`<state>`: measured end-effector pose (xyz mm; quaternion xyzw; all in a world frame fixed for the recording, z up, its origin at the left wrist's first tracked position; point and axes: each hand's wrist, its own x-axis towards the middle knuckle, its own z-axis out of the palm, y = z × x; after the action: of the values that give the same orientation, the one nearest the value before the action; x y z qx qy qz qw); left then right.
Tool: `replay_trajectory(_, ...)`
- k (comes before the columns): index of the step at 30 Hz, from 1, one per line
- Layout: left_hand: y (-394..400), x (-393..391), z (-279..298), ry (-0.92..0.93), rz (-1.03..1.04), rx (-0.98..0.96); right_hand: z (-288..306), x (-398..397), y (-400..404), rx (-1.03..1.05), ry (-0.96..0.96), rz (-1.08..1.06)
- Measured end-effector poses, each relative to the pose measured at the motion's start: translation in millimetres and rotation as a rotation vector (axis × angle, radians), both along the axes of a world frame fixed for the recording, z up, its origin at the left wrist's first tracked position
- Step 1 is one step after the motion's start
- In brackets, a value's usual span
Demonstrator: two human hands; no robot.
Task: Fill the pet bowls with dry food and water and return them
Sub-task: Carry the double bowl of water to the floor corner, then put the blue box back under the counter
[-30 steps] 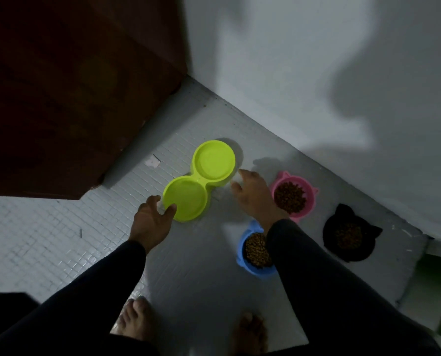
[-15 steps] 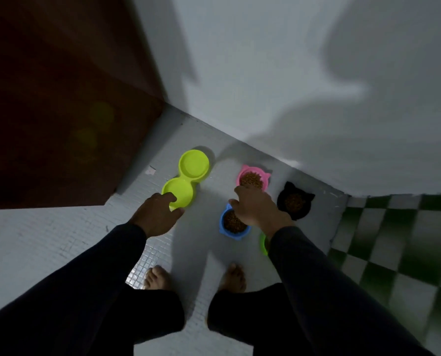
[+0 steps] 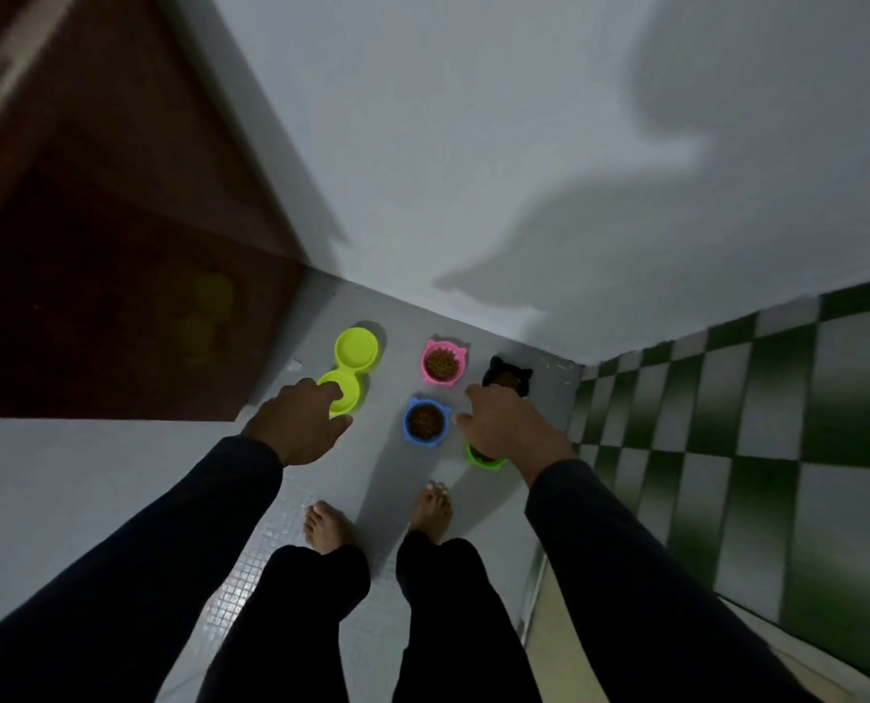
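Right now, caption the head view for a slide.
Standing person's hands above a yellow-green double bowl and kibble-filled pink and blue bowls.

A single wide-angle head camera looks steeply down from standing height at the floor, facing a far wall corner; both arms reach in from the near edge, the bowls lying well below.

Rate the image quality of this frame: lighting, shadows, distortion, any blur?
Head view: dim, with a large soft shadow of the person on the white wall; wide-angle bending stretches the checkered tiles and the brown door; the kibble in the pink bowl and blue bowl stays legible; edges look smeared.
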<state>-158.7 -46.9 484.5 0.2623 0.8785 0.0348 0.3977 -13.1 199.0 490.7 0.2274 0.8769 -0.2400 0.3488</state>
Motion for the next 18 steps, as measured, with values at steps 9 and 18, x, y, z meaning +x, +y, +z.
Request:
replay_trajectory(9, 61.7, -2.3, 123.3, 0.113, -0.162, 0.067, 127.4, 30.6, 37.1, 0.135, 0.162, -0.162)
replay_trajectory(18, 145.0, 14.6, 197.0, 0.229, -0.221, 0.19, 195.2, 56.0, 78.8, 0.27, 0.164, -0.278)
